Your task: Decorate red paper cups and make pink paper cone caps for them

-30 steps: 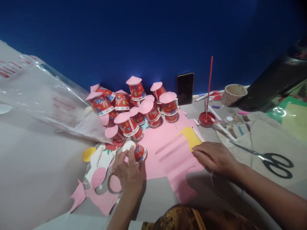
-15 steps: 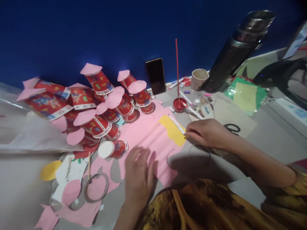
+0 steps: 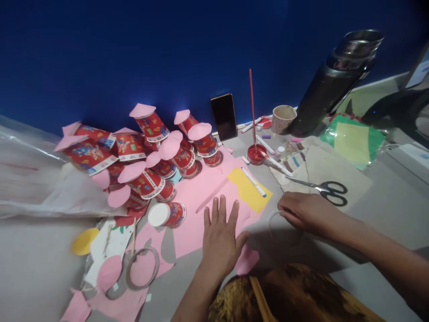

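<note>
Pink sheet (image 3: 192, 197) is smooth, matte paper, lying flat on grey table (image 3: 385, 208), w/ a few fold-like lines across it. On its R part is yellow piece (image 3: 248, 192), of wavy outline, and white marker (image 3: 254, 182) w/ blue end rests upon it. On the L of the sheet is single cup (image 3: 176, 213), red, printed, glossy, w/ round white face (image 3: 158, 215). Behind it many red cups (image 3: 156, 129) stand close together in stacks, w/ pink paper tops; some tops are conical, others look more like flat discs. Tape roll (image 3: 157, 267), a plain thick ring, lies among cut pink scraps (image 3: 110, 270). Scissors (image 3: 331, 192), w/ black oval handles and metal blades, lie beyond the R hand (image 3: 306, 212), partly on beige cloth-like material (image 3: 338, 165).

L hand (image 3: 221, 239): fingers straight & spread apart, thumb out to side, palm down over near edge of pink sheet; it grips nothing. The palm seems to rest on the paper, but exact contact under it is hidden.

R hand: fingers bent & close together, near thin pale ring (image 3: 270, 223) on table, just R of the sheet. Cannot tell if the fingertips hold this ring or only touch it.
</note>
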### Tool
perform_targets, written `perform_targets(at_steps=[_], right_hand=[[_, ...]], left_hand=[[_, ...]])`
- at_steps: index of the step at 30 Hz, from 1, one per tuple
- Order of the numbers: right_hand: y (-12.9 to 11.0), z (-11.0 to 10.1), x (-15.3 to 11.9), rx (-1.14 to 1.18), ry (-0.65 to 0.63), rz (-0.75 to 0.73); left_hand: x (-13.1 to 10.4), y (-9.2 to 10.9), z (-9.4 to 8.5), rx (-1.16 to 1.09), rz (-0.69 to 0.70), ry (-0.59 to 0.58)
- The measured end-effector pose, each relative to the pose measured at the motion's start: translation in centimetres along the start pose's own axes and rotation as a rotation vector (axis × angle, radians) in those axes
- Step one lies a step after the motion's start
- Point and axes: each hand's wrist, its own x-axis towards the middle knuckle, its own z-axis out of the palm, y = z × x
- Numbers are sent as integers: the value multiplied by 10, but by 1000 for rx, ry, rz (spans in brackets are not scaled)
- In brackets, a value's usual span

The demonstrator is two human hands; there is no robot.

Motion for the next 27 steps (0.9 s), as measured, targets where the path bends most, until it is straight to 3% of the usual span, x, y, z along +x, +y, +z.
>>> perform_targets(at_steps=[4,9,13,16,23,27], right_hand=[[-10,-17,9,37,26,-25],[-32,-46,34,18,51,48],[-40,-49,51,-13,43,32],[-39,-42,55,22,48,29],[-33,-34,57,93,108,135],[-43,-43,67,62,91,173]], left_hand=[[2,-2,-6,-16,-44,-53],[-1,-16,-19,-255,-84,-30],[-3,-20,-33,-358,-110,140],[-3,-21,-42,-308,-125,288],[4,-20,-43,-135,-52,265],[8,-8,-43,-75,-1,475]])
